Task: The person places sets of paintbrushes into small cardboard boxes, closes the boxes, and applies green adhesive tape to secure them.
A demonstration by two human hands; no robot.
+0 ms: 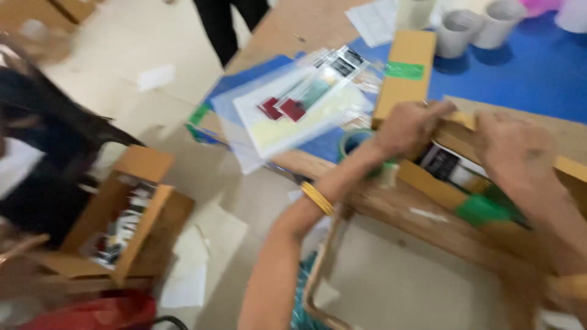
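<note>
Both my hands grip an open cardboard box (431, 183) that rests at the edge of a wooden table (428, 226). My left hand (406, 128) clutches the box's near-left flap, a yellow bangle on its wrist. My right hand (513, 150) holds the top flap on the right. Dark packaged items (441, 164) show inside the box, and green tape (480, 209) marks its side. The picture is blurred by motion.
A second long cardboard box (405, 70) with a green label lies behind, next to clear plastic sleeves (302, 104) on a blue mat (526, 67). Tape rolls (477, 27) stand at the back. On the floor left sits another open carton (125, 214); a person's dark legs (223, 24) stand beyond.
</note>
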